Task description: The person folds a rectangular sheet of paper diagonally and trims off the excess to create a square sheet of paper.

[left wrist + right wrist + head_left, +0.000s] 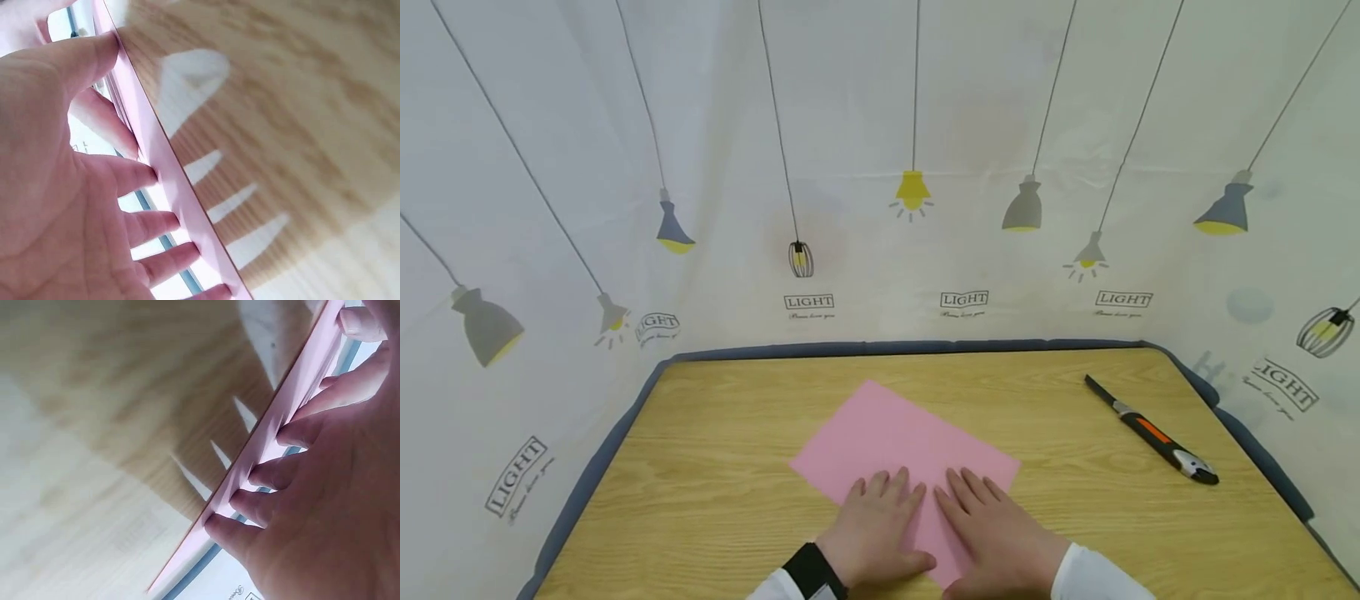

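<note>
A pink sheet of paper (895,433) lies turned at an angle on the wooden table, one corner toward the person. My left hand (876,529) rests on its near left part, fingers spread and fairly straight, fingertips on the sheet. Beside it, my right hand (996,533) lies the same way on the near right part, its thumb near the closest corner. Both wrist views show the fingertips of the left hand (75,181) and the right hand (312,481) touching the paper, which looks like a thin strip from there. The hands cover some of its near edges.
A utility knife (1153,433) with a black and orange handle lies at the right of the wooden table (700,467), its dark blade end pointing away. A white curtain (865,125) printed with lamps surrounds the table, and dark padding (850,348) lines the table's edge.
</note>
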`<state>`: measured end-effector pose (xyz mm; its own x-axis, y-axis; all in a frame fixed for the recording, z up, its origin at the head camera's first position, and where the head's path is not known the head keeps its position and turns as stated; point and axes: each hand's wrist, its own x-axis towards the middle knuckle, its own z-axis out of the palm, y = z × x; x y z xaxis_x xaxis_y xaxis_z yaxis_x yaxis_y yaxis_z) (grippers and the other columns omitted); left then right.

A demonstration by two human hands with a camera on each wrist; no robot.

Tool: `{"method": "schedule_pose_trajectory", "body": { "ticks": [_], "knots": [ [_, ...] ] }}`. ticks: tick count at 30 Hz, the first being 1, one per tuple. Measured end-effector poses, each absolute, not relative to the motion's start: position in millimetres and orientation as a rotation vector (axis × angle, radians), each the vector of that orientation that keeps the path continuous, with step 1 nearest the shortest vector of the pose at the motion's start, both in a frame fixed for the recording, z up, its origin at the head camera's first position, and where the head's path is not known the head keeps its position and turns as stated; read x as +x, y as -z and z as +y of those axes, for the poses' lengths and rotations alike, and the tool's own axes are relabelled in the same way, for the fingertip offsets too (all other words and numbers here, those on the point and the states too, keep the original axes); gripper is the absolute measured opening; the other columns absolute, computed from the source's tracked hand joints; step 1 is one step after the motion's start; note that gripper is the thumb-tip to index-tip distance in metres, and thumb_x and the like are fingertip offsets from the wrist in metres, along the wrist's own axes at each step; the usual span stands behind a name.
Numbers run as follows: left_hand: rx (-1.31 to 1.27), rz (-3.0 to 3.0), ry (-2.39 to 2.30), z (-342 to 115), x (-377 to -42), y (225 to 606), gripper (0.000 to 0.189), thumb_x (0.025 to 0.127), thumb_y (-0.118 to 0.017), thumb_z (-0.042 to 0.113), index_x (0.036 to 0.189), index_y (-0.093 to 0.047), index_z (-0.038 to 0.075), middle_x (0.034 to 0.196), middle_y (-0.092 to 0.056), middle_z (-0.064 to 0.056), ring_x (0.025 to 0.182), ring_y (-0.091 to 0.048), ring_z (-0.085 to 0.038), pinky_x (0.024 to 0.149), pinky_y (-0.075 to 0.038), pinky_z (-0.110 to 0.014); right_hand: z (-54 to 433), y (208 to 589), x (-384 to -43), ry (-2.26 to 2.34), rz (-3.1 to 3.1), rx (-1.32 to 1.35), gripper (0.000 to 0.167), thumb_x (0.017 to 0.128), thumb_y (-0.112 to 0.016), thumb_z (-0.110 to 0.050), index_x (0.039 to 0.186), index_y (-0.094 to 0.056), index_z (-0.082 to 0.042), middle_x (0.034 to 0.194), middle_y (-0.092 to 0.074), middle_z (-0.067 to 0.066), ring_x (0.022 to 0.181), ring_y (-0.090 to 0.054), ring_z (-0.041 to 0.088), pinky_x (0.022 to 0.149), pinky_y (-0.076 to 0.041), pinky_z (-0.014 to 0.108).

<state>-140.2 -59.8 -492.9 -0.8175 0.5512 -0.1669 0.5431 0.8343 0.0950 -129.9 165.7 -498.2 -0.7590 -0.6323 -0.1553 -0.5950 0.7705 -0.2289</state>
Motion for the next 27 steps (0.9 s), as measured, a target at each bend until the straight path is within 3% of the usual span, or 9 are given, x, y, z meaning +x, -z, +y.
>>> {"method": "schedule_pose_trajectory", "body": {
  "ticks": [11,19,27],
  "knots": [
    [0.740,2.863,-0.184,-98.4,-147.6,503.4,0.101,0.081,-0.056,0.084,0.160,-0.039,0.023,0.166,-0.029,-0.012,0.151,-0.025,-0.041,0.106,-0.022,-0.080,184.4,507.1,-128.4,0.312,2.744,-1.009,0.114,0.080,-0.053,-0.088,0.161,-0.033,-0.011,0.166,-0.022,0.021,0.152,-0.018,0.045,0.117,-0.024,0.062],
    [0.757,2.873,-0.203,-112.9,-150.1,500.1,0.101,0.083,-0.056,0.083,0.159,-0.041,0.018,0.164,-0.032,-0.013,0.149,-0.028,-0.043,0.107,-0.024,-0.078,189.7,507.1,-129.0,0.326,2.714,-0.989,0.112,0.081,-0.054,-0.087,0.163,-0.031,-0.014,0.168,-0.019,0.018,0.153,-0.015,0.044,0.118,-0.022,0.063],
    [0.759,2.877,-0.235,-113.2,-151.0,500.4,0.103,0.081,-0.059,0.083,0.157,-0.043,0.015,0.163,-0.034,-0.016,0.147,-0.030,-0.045,0.108,-0.028,-0.074,191.2,506.4,-133.6,0.380,2.739,-0.830,0.111,0.081,-0.052,-0.088,0.162,-0.033,-0.014,0.167,-0.019,0.020,0.152,-0.018,0.043,0.115,-0.032,0.059]
  ]
}}
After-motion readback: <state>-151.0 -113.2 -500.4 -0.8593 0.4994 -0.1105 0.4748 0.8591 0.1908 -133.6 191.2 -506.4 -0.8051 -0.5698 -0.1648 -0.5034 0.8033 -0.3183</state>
